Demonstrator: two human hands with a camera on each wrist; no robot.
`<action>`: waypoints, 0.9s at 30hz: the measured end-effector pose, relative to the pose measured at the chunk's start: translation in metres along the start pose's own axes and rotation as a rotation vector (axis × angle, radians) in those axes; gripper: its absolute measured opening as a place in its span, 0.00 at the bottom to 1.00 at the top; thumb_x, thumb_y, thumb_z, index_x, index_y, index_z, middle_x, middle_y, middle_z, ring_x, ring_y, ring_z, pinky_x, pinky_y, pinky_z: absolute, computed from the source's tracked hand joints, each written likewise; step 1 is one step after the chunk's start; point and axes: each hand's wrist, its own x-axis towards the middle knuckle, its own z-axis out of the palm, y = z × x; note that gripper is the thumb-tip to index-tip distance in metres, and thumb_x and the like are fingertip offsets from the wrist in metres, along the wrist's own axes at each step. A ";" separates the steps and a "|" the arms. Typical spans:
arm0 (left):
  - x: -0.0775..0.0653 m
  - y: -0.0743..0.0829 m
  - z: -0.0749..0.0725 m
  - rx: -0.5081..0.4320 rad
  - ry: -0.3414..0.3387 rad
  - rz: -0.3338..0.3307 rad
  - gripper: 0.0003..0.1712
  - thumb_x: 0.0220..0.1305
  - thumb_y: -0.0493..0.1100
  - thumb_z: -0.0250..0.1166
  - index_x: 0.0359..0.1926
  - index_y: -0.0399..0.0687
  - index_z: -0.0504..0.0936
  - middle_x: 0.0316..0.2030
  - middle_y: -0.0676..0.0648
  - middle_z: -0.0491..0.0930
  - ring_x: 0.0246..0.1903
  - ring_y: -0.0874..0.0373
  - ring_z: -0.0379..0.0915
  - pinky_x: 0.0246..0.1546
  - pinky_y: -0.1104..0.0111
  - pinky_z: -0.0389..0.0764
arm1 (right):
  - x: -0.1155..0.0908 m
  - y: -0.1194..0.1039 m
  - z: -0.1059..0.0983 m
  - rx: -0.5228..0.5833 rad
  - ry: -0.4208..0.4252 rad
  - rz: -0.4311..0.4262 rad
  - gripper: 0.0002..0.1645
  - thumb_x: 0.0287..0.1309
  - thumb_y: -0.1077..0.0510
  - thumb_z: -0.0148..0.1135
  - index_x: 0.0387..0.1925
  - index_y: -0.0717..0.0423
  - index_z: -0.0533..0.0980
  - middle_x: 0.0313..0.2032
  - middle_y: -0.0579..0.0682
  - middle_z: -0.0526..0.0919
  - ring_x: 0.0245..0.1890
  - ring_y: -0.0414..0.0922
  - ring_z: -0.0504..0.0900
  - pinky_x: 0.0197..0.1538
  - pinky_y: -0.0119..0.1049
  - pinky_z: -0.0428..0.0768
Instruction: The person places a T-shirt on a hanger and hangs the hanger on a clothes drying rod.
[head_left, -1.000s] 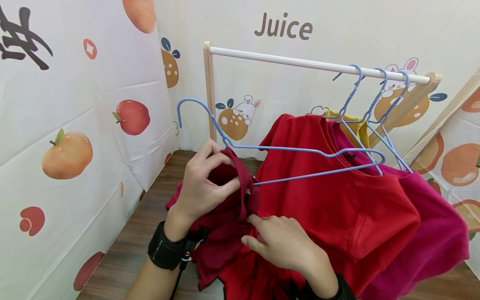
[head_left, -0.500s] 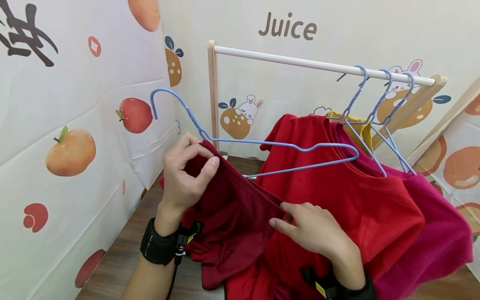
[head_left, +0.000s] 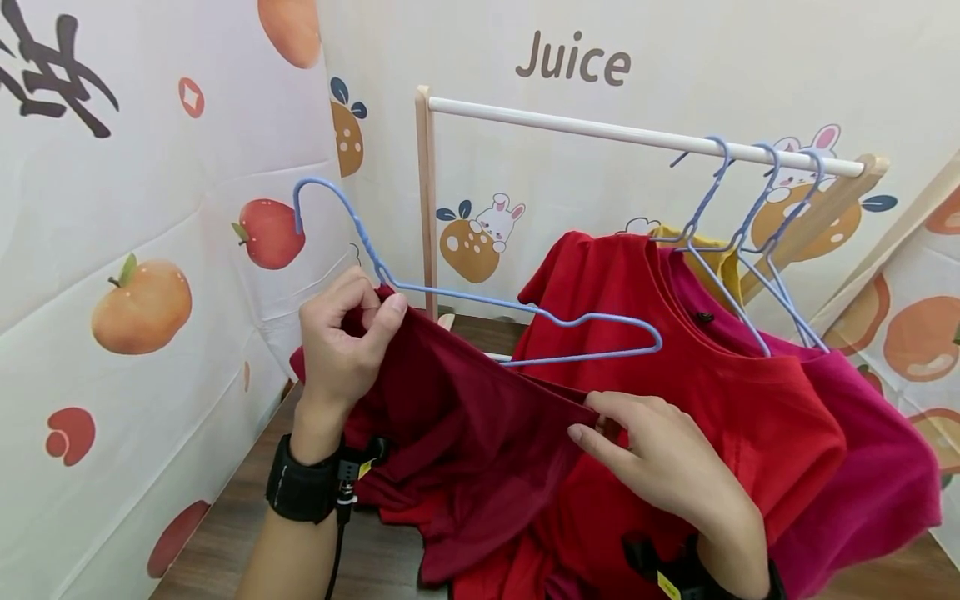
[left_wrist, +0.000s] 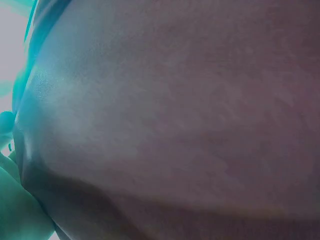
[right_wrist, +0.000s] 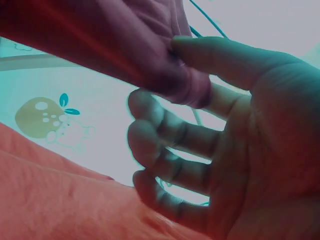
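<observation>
A dark red garment [head_left: 480,442] is stretched between both hands, its upper edge running taut in the head view. At the left, my left hand [head_left: 337,342] pinches that edge just under the neck of a blue wire hanger [head_left: 480,296]. The hanger's right arm extends free above the cloth; its left arm is hidden behind the hand and garment. My right hand [head_left: 667,450] pinches the other end of the edge. In the right wrist view, thumb and index finger clasp the folded cloth [right_wrist: 110,45]. Cloth [left_wrist: 180,110] fills most of the left wrist view.
A clothes rack with a white rail [head_left: 600,127] stands behind. Several blue hangers [head_left: 720,183] hang at its right end, carrying a bright red T-shirt [head_left: 720,417], a magenta garment [head_left: 877,442] and something yellow [head_left: 727,271]. A wooden tabletop [head_left: 232,533] lies below; printed cloth walls enclose it.
My right hand has moved right, drawing the bunched garment edge out straight. My left hand has shifted left with the hanger, whose free arm has also moved left.
</observation>
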 end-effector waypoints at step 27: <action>0.000 -0.019 -0.013 0.182 -0.227 -0.073 0.21 0.57 0.43 0.72 0.16 0.49 0.69 0.16 0.52 0.59 0.20 0.63 0.54 0.19 0.72 0.54 | -0.024 0.005 -0.023 0.120 0.169 -0.330 0.23 0.58 0.66 0.71 0.37 0.31 0.77 0.32 0.26 0.76 0.30 0.26 0.75 0.37 0.21 0.74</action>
